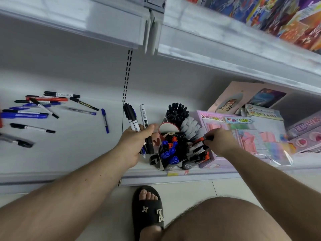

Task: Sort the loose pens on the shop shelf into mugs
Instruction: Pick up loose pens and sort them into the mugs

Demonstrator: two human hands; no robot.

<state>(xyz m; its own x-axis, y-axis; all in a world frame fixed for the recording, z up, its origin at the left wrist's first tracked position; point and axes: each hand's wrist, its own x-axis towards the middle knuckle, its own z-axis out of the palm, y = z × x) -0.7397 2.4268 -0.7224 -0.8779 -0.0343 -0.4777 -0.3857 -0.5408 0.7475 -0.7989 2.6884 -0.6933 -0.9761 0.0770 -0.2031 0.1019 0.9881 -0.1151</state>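
Left hand [137, 145] grips a bundle of pens [137, 119]; right hand [220, 141] pinches one marker [207, 138]

open shelf mid-left, crowded right

i see bare shelf [78, 150] between the loose pens [34, 108] at left and the packed mugs [175, 150]. pink packets [243, 136] crowd the right; the upper shelf [225, 54] overhangs it all.
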